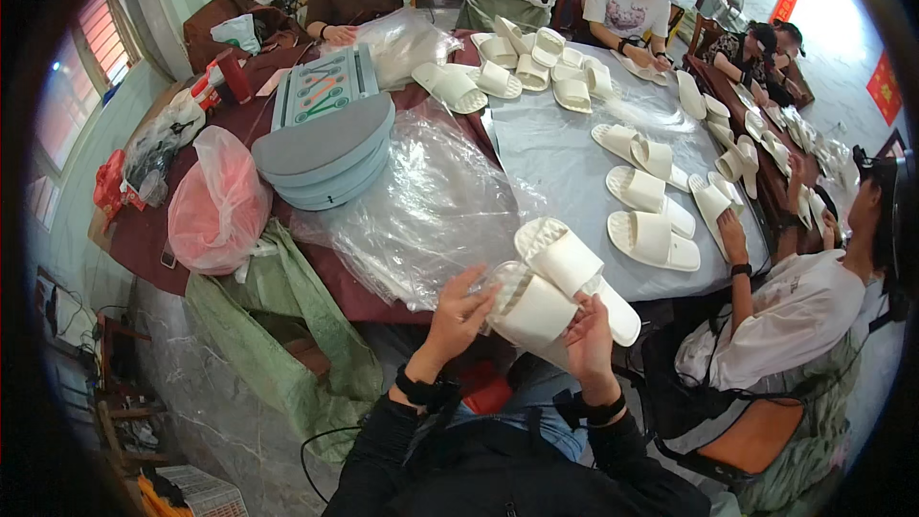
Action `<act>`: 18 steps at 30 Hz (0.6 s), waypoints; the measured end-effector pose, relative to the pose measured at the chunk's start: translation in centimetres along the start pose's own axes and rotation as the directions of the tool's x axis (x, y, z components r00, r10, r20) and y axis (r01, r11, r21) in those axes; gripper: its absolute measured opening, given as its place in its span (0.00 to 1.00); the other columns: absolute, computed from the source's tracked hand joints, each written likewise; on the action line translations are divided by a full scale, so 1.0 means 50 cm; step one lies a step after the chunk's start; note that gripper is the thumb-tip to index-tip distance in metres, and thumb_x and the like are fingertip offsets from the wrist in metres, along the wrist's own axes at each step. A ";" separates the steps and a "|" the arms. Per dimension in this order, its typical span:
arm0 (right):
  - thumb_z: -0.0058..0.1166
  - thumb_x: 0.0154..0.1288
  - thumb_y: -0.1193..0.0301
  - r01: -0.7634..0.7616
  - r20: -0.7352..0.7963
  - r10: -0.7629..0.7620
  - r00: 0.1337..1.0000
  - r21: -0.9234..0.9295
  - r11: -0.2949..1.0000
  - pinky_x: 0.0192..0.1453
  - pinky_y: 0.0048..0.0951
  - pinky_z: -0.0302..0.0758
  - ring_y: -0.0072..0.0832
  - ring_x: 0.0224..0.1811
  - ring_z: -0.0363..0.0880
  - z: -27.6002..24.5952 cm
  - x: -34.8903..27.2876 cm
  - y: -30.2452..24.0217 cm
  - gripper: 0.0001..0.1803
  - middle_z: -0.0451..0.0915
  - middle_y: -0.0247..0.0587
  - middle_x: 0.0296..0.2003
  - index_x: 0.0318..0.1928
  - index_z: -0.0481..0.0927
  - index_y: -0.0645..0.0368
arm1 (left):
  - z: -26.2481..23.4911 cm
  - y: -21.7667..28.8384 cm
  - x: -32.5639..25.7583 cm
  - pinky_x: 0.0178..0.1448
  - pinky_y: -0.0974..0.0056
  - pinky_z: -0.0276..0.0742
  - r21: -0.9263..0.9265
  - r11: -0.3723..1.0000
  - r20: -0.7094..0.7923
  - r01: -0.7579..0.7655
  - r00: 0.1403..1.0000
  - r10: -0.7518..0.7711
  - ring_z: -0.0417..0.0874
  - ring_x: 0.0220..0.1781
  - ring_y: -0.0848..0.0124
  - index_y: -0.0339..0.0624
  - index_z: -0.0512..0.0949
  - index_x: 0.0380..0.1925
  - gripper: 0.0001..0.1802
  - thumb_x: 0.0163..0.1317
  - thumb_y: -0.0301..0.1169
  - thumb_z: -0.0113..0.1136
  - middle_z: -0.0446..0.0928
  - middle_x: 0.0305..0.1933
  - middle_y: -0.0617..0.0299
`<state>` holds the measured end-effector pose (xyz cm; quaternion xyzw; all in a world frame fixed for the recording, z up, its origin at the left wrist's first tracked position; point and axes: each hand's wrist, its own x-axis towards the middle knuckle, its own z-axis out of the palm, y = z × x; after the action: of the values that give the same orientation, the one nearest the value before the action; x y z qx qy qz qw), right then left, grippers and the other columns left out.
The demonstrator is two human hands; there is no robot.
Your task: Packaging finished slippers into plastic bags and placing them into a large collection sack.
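In front of me hangs a pair of white slide slippers, held off the table's near edge. My right hand [588,333] is closed on the pair, its fingers between the near slipper [538,312] and the far slipper [567,260]. At the toe end of the near slipper, my left hand [454,316] has its fingers curled against the edge. A thin glossy film seems to lie over that toe; whether it is a bag I cannot tell. Just beyond lies a spread of clear plastic bags [426,201]. To the right rest several white slippers [653,241] on the grey sheet [550,177].
On the left stand a grey-blue case [325,158], a pink-filled plastic bag [218,206] and a green woven sack [287,325] by the table. A person [775,311] at right touches a slipper. Others sit at the far side. An orange chair seat [751,436] is at lower right.
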<state>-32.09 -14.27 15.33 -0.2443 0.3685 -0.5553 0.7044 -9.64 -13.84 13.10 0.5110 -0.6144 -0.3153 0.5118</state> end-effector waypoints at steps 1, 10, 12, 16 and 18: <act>0.35 0.72 0.55 -0.011 -0.015 0.010 1.000 -0.008 1.000 0.51 0.26 0.70 0.27 0.47 0.75 0.015 -0.008 0.008 0.20 0.76 0.39 0.46 0.47 0.70 0.58 | 0.005 0.002 0.001 0.70 0.44 0.48 0.247 0.958 0.074 -0.144 0.989 0.130 0.63 0.68 0.54 0.54 0.82 0.46 0.14 0.60 0.33 0.57 0.68 0.63 0.56; 0.39 0.71 0.59 -0.126 0.351 0.009 0.936 0.312 0.942 0.53 0.29 0.70 0.26 0.51 0.74 -0.008 0.047 0.081 0.21 0.74 0.39 0.50 0.58 0.66 0.58 | 0.021 0.031 -0.003 0.72 0.41 0.25 0.200 0.931 0.300 -0.306 0.923 0.240 0.48 0.75 0.54 0.61 0.82 0.46 0.16 0.58 0.31 0.59 0.61 0.69 0.59; 0.40 0.71 0.60 -0.207 0.517 -0.095 0.851 0.496 0.843 0.55 0.30 0.70 0.27 0.52 0.74 -0.012 0.067 0.094 0.21 0.74 0.39 0.51 0.58 0.66 0.57 | 0.027 0.034 -0.012 0.72 0.42 0.24 0.129 0.925 0.372 -0.357 0.882 0.289 0.47 0.75 0.54 0.60 0.82 0.47 0.16 0.58 0.32 0.59 0.60 0.69 0.57; 0.39 0.71 0.65 -0.133 0.012 0.136 0.991 0.294 0.946 0.59 0.36 0.69 0.31 0.55 0.73 0.108 0.038 0.049 0.17 0.74 0.41 0.51 0.57 0.66 0.57 | 0.042 0.008 -0.035 0.71 0.39 0.34 0.340 0.896 -0.095 -0.284 0.938 0.333 0.49 0.73 0.53 0.49 0.67 0.60 0.28 0.59 0.36 0.61 0.56 0.69 0.48; 0.37 0.72 0.68 -0.040 0.082 0.014 0.997 0.328 0.944 0.61 0.38 0.68 0.32 0.55 0.73 0.134 0.031 0.051 0.15 0.74 0.40 0.51 0.56 0.66 0.57 | 0.060 -0.023 -0.030 0.72 0.46 0.45 -0.345 0.932 -0.626 -0.111 0.767 -0.140 0.53 0.70 0.57 0.44 0.51 0.66 0.39 0.60 0.34 0.61 0.60 0.64 0.50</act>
<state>-25.11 -15.52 17.09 -0.1398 0.2462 -0.5893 0.7567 -12.19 -13.15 10.76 0.4892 -0.3295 -0.2335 0.7730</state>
